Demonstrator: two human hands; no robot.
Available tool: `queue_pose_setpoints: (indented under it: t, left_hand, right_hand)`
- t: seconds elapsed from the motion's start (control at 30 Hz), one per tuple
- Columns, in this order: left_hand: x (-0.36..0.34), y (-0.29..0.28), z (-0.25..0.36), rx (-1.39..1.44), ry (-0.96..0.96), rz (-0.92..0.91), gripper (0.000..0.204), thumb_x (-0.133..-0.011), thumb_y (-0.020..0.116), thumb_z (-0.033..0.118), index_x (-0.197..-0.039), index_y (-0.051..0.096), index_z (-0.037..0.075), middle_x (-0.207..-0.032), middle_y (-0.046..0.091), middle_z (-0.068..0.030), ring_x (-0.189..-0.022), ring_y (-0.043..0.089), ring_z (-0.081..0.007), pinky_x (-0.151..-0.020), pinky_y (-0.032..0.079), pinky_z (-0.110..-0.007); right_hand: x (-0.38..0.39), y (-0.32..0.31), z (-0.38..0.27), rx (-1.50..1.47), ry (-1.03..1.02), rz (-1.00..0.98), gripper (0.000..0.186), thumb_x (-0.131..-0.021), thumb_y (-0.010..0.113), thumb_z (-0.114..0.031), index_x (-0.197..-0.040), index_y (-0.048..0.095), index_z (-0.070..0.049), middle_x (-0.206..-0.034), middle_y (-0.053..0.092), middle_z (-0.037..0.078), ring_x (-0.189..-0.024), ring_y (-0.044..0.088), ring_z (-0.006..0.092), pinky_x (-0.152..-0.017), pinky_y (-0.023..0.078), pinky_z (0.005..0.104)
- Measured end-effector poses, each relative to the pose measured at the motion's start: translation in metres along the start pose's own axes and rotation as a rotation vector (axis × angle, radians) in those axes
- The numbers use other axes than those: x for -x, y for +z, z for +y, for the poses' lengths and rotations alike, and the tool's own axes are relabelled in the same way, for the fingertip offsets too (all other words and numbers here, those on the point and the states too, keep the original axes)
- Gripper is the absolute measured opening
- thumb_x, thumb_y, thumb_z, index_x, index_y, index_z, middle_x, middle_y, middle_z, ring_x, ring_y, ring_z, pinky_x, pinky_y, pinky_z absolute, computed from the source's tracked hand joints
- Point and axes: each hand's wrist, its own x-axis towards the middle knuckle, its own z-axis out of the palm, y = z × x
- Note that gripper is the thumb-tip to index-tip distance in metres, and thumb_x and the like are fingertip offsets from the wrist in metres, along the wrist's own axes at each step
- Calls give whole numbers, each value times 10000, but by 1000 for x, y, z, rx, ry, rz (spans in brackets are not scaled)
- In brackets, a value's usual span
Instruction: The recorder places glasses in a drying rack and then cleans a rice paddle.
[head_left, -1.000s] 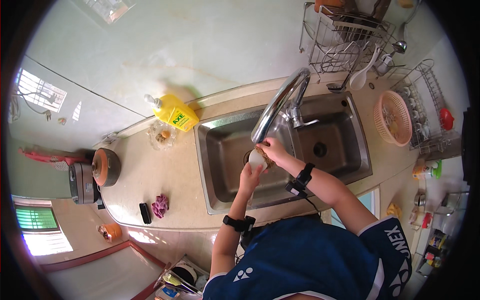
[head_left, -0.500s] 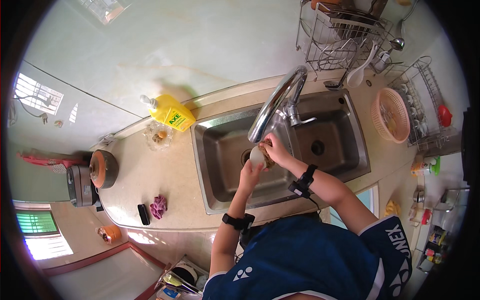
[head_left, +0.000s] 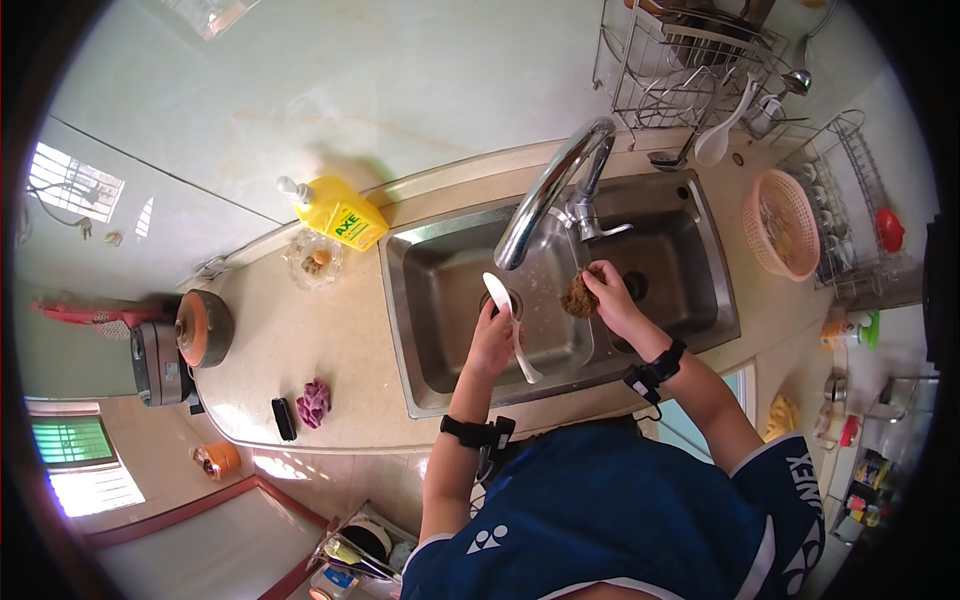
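Over the left basin of the double sink [head_left: 400,350], my left hand [head_left: 491,345] is closed around a white spoon [head_left: 497,290]. The spoon's head sticks out above my fingers, seen nearly edge-on, and its handle slants down to the right. My right hand [head_left: 612,293] pinches a brown fibrous scrubber [head_left: 579,297] near the divider between the basins. Scrubber and spoon are apart. Above both hands arches the chrome faucet [head_left: 530,215]; I cannot tell whether water runs from it.
A yellow soap bottle [head_left: 341,213] and a clear glass dish [head_left: 313,261] stand left of the sink. A purple cloth [head_left: 313,403] and a black case [head_left: 285,419] lie near the counter's front edge. Right of the sink sits a pink basket [head_left: 781,224]; behind it hangs a wire rack [head_left: 690,80].
My hands have moved apart: the right has drawn the scrubber off the spoon and to the right. My left hand has turned the spoon, so its long handle now shows.
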Motion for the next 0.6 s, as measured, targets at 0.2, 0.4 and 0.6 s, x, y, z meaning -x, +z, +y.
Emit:
queue_pose_setpoints:
  t: [0.2,0.4,0.6]
  left_hand:
    - [-12,9,-17,-259,197,65,232,-813,464,114,-1010,346,80,-792,464,-48,-505,482,-123,-421,400,-238]
    - [-11,8,-22,-238,267,115,262,-867,332,295,-1009,368,79,-746,468,-47,-496,465,-98,-368,364,-215]
    - [4,21,-13,-382,46,50,581,-782,203,612,-983,423,113,-769,454,-16,-496,382,-69,-416,323,-190]
  right_hand:
    - [4,21,5,-36,-86,-127,177,-812,452,-157,-926,470,-23,-817,452,20,-779,438,78,-710,354,213]
    - [25,67,-14,633,-573,-262,166,-683,546,5,-847,532,-13,-812,511,107,-731,513,249,-660,411,314]
    - [-11,76,23,713,-784,-134,102,-629,586,-14,-703,516,-21,-745,508,109,-714,501,270,-595,406,331]
